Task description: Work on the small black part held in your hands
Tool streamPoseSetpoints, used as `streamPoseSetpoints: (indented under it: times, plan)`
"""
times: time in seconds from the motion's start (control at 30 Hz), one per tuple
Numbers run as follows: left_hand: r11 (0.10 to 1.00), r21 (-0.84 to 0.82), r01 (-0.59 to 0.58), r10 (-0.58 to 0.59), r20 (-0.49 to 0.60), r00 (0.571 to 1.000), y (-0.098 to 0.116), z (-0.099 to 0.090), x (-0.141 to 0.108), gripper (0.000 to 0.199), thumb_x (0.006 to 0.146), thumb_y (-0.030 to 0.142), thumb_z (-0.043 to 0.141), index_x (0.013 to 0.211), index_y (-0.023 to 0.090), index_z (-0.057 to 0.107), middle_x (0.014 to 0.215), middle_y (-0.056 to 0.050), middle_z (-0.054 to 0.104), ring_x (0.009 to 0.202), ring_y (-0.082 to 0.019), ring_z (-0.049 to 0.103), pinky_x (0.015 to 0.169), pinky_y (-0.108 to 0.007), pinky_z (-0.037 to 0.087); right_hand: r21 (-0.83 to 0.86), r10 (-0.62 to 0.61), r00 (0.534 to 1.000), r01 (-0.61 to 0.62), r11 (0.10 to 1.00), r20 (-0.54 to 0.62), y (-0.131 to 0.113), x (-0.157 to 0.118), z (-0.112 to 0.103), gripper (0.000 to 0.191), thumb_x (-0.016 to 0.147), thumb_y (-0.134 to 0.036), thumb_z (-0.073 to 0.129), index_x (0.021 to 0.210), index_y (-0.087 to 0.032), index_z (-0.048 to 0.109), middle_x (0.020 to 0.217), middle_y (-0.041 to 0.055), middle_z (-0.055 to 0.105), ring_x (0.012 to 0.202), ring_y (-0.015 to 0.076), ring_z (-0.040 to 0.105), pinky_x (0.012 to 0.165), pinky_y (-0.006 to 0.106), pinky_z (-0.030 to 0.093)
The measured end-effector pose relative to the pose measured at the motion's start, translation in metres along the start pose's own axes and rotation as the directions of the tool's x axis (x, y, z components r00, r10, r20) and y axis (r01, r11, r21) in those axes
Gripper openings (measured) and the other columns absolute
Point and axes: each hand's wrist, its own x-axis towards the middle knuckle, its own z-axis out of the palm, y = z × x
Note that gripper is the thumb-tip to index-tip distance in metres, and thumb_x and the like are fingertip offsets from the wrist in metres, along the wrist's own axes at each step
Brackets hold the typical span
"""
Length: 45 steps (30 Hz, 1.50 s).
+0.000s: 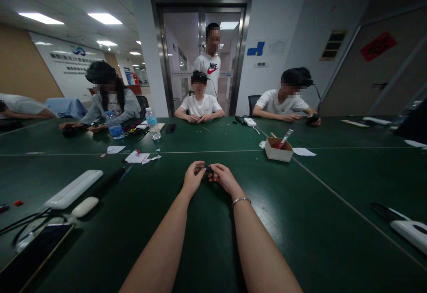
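My left hand (193,180) and my right hand (224,179) meet above the middle of the green table. Between their fingertips is a small black object (209,169), too small and dark to name. The right thumb and fingers pinch it from the right. On the other side, the left thumb and forefinger close on its left end, where a lighter tip shows. A silver bracelet (241,200) circles my right wrist.
A cardboard box (279,154) with a red-handled tool stands ahead to the right. White power bank (75,189), white oval case (85,207) and phone (36,255) lie left. Beyond are paper scraps (136,156) and water bottles (153,124). Several people are across the table (213,139).
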Motion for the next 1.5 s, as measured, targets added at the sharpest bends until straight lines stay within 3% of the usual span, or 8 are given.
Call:
streamPoseSetpoints:
  times: [0.17, 0.37, 0.43, 0.57, 0.73, 1.1, 1.37, 1.5]
  plan:
    - [0.999, -0.019, -0.027, 0.027, 0.020, 0.999, -0.0004, -0.0001, 0.0012, 0.027, 0.076, 0.024, 0.061, 0.103, 0.019, 0.063, 0.099, -0.008, 0.065, 0.090, -0.017, 0.062, 0.079, -0.031, 0.051, 0.007, -0.005, 1.000, 0.005, 1.000, -0.002, -0.0014, -0.0014, 0.0010, 0.020, 0.076, -0.033, 0.067, 0.085, -0.015, 0.063, 0.052, -0.0010, 0.061, 0.042, 0.0084, 0.052, 0.051, 0.023, 0.051]
    - [0.999, 0.021, 0.050, -0.051, 0.053, 0.997, 0.0046, -0.0007, -0.0006, 0.026, 0.082, 0.037, 0.055, 0.096, 0.017, 0.063, 0.089, -0.005, 0.066, 0.075, -0.015, 0.062, 0.065, -0.026, 0.051, -0.001, 0.007, 1.000, -0.007, 1.000, -0.011, -0.0032, -0.0027, 0.0026, 0.019, 0.077, -0.033, 0.066, 0.084, -0.015, 0.063, 0.053, -0.0007, 0.061, 0.042, 0.0085, 0.053, 0.049, 0.022, 0.049]
    - [0.998, 0.041, 0.049, -0.050, 0.044, 0.998, 0.0042, -0.0009, -0.0011, 0.028, 0.083, 0.039, 0.053, 0.099, 0.018, 0.063, 0.094, -0.006, 0.065, 0.079, -0.016, 0.062, 0.063, -0.026, 0.051, 0.001, 0.011, 1.000, -0.011, 1.000, -0.012, -0.0034, -0.0026, 0.0026, 0.017, 0.079, -0.031, 0.064, 0.084, -0.015, 0.063, 0.053, -0.0006, 0.061, 0.043, 0.0089, 0.054, 0.049, 0.022, 0.049]
    - [0.997, 0.060, -0.045, 0.046, -0.013, 0.999, 0.0030, -0.0008, -0.0017, 0.023, 0.081, 0.027, 0.055, 0.101, 0.021, 0.064, 0.110, -0.008, 0.060, 0.096, -0.019, 0.061, 0.073, -0.030, 0.053, 0.007, 0.003, 1.000, -0.003, 1.000, -0.002, -0.0013, -0.0010, 0.0013, 0.017, 0.080, -0.031, 0.064, 0.087, -0.015, 0.063, 0.053, -0.0003, 0.061, 0.043, 0.0090, 0.054, 0.048, 0.021, 0.048]
    - [0.993, 0.052, -0.103, 0.102, 0.025, 0.994, 0.0033, 0.0000, -0.0012, 0.025, 0.076, 0.015, 0.055, 0.099, 0.019, 0.064, 0.105, -0.008, 0.063, 0.093, -0.017, 0.062, 0.083, -0.034, 0.052, -0.010, -0.001, 1.000, 0.000, 1.000, -0.010, 0.0016, 0.0015, 0.0001, 0.016, 0.081, -0.029, 0.061, 0.088, -0.015, 0.062, 0.054, 0.0003, 0.062, 0.042, 0.0092, 0.054, 0.045, 0.020, 0.046]
    - [0.999, 0.043, 0.014, -0.016, 0.063, 0.998, 0.0059, 0.0011, -0.0022, 0.025, 0.084, 0.036, 0.051, 0.097, 0.019, 0.064, 0.093, -0.006, 0.065, 0.080, -0.016, 0.061, 0.062, -0.025, 0.050, 0.015, -0.004, 1.000, 0.004, 1.000, -0.009, 0.0012, 0.0008, 0.0008, 0.016, 0.079, -0.030, 0.064, 0.085, -0.016, 0.063, 0.053, -0.0006, 0.060, 0.044, 0.0094, 0.053, 0.050, 0.023, 0.050]
    - [0.999, -0.006, -0.045, 0.045, 0.024, 0.999, 0.0039, 0.0004, -0.0021, 0.030, 0.077, 0.014, 0.054, 0.105, 0.020, 0.063, 0.111, -0.009, 0.060, 0.097, -0.018, 0.060, 0.072, -0.027, 0.053, 0.001, -0.003, 1.000, 0.003, 1.000, -0.015, 0.0012, 0.0008, 0.0000, 0.016, 0.080, -0.029, 0.062, 0.087, -0.015, 0.063, 0.053, 0.0003, 0.061, 0.043, 0.0093, 0.054, 0.047, 0.020, 0.047]
    - [0.999, 0.001, -0.039, 0.039, 0.041, 0.998, 0.0039, 0.0006, -0.0022, 0.025, 0.080, 0.019, 0.053, 0.103, 0.020, 0.063, 0.107, -0.009, 0.063, 0.094, -0.018, 0.061, 0.071, -0.027, 0.053, -0.001, -0.007, 1.000, 0.007, 1.000, -0.006, 0.0006, 0.0001, 0.0001, 0.017, 0.080, -0.031, 0.063, 0.086, -0.015, 0.062, 0.053, -0.0002, 0.061, 0.043, 0.0088, 0.054, 0.047, 0.020, 0.046]
